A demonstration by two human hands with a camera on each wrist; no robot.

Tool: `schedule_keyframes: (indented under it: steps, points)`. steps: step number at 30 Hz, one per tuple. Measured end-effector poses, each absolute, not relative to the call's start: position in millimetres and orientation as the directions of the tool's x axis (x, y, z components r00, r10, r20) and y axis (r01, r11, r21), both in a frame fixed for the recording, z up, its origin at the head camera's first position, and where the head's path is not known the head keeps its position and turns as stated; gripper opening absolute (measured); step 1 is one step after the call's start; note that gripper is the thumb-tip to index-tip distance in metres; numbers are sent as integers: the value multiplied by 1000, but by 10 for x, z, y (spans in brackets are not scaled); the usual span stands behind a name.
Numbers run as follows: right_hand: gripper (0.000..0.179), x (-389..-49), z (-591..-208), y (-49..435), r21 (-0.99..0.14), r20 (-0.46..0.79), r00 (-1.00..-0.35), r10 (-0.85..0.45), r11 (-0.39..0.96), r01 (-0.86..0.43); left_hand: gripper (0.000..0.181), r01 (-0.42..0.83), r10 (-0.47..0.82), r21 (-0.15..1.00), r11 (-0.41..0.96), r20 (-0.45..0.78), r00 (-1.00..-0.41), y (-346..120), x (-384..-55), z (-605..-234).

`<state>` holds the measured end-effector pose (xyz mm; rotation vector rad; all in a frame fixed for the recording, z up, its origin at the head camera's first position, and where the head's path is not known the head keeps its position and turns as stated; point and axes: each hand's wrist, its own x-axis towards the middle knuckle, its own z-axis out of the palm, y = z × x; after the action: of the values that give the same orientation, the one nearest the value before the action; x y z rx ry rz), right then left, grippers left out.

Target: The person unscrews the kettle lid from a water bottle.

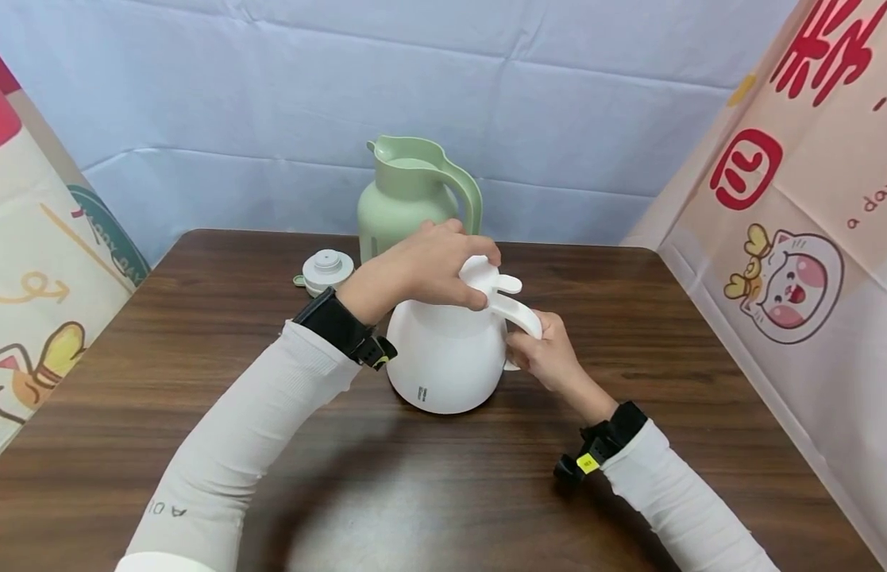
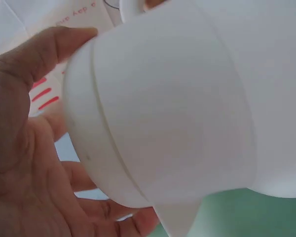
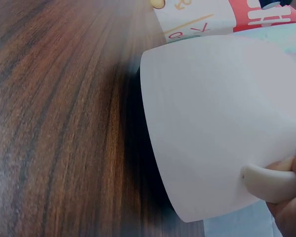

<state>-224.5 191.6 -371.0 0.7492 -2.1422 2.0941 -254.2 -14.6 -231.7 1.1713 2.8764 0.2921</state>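
Note:
A white thermos jug (image 1: pixel 443 361) stands near the middle of the table, with small dark marking low on its body. My left hand (image 1: pixel 443 266) reaches over its top and grips the white lid (image 2: pixel 81 118), thumb on one side and fingers on the other. The jug's handle (image 1: pixel 518 314) is held by my right hand (image 1: pixel 546 353), whose fingers wrap around it. In the right wrist view, the handle's lower end (image 3: pixel 271 183) meets the body beside the fingers. The jug's spout (image 2: pixel 177 217) shows in the left wrist view.
Directly behind stands a green jug (image 1: pixel 396 206), its top uncovered and its lower part partly hidden. A small white lid (image 1: pixel 326 268) with a green tab lies to its left on the dark wood table (image 1: pixel 200 357). Printed cloths (image 1: pixel 779 318) hang at both sides.

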Motion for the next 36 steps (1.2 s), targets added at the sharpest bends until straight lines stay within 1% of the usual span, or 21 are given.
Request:
schedule_keyframes:
  steps: [4,9,12,17,20,29,36]
  points:
    - [10,-2223,-3693,1893,-941,322,-916,-240,27,-338,46,671,673,162,724,48,-738,-118,-2520,-2309]
    - [12,-2211,-3689,1890,-941,307,-932,-194,85,-328,45,641,639,136,755,67,-767,-70,-2475,-2324]
    - [14,-2205,-3688,1887,-943,301,-937,-175,93,-320,44,603,600,136,786,67,-797,-38,-2440,-2332]
    - [15,-2200,-3684,1868,-949,289,-946,-148,90,-304,45,506,505,169,846,53,-862,12,-2385,-2348]
    - [15,-2202,-3682,1859,-946,296,-945,-136,94,-310,46,457,456,186,870,50,-888,46,-2363,-2352]
    - [23,-2209,-3682,1867,-948,293,-949,-112,97,-304,42,378,379,208,902,37,-925,136,-2328,-2325]
    - [24,-2214,-3682,1854,-948,295,-950,-101,94,-304,39,311,317,177,934,-11,-948,192,-2334,-2282]
